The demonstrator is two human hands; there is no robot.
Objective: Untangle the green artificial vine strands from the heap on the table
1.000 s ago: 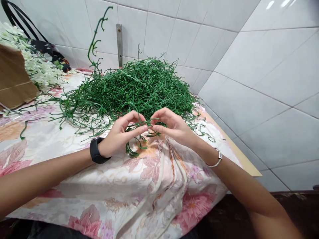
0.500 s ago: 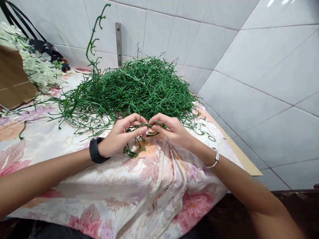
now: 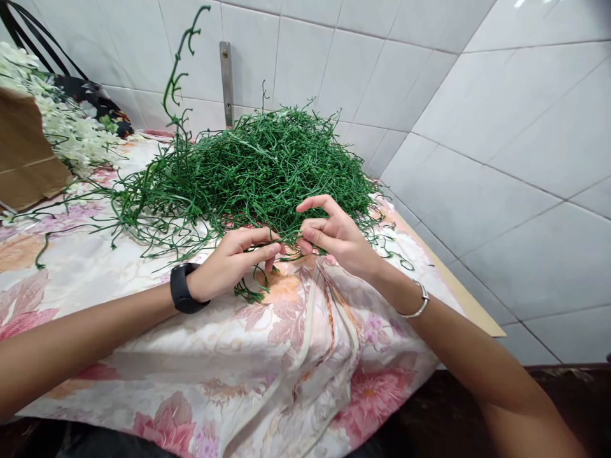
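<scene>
My left hand (image 3: 245, 251), with a black band on its wrist, pinches thin green plastic stems (image 3: 251, 289) between thumb and fingers. Some of their branched ends hang below the palm over the cloth. Just to the right, my right hand (image 3: 337, 235) has its thumb pressed to the curled fingers and its index finger raised. Something small may be at those fingertips, but I cannot make it out. A narrow gap separates the two hands. Behind them rises a large tangled pile of green plastic stems (image 3: 281, 165).
A floral tablecloth (image 3: 119, 356) covers the table, bunched at the front. White artificial flowers (image 3: 81, 137) and a brown cardboard piece (image 3: 28, 152) lie at the left. One branched stem (image 3: 174, 83) sticks up high. Tiled walls (image 3: 525, 159) border the back and right.
My right hand has moved slightly right, away from the left, and its index finger has lifted. My left hand stays nearly in place with the stems.
</scene>
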